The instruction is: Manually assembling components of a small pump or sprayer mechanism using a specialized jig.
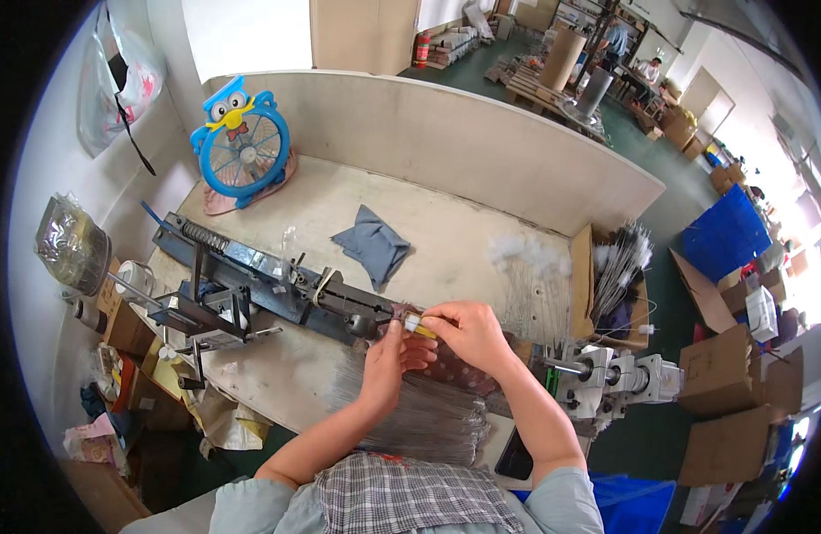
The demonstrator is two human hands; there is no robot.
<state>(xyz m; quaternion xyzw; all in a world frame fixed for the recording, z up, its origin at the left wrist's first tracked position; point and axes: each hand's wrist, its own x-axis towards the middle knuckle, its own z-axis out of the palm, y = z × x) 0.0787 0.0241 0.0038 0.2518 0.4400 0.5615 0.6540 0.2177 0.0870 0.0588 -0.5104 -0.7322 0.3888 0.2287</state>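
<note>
Near the end of a long dark metal bench device [312, 294], my two hands meet. My right hand [471, 334] pinches a small yellow-and-white piece [417, 325] between thumb and fingertips. My left hand [391, 363] is just left of it, thumb raised by the white end and fingers curled; whatever it may hold is too small to make out. Below my hands lies a wide bundle of thin grey wires [419, 414]. A brown dotted cloth [459, 369] shows partly under my right hand.
A blue cartoon-shaped fan [247, 153] stands at the back left. A grey cloth [373, 246] lies mid-table. White-tipped wires [531, 280] are at the right, beside a cardboard box [584, 267] of wires. A metal machine with a shaft [615, 374] stands at the right, with a dark phone-like slab [515, 456] nearby.
</note>
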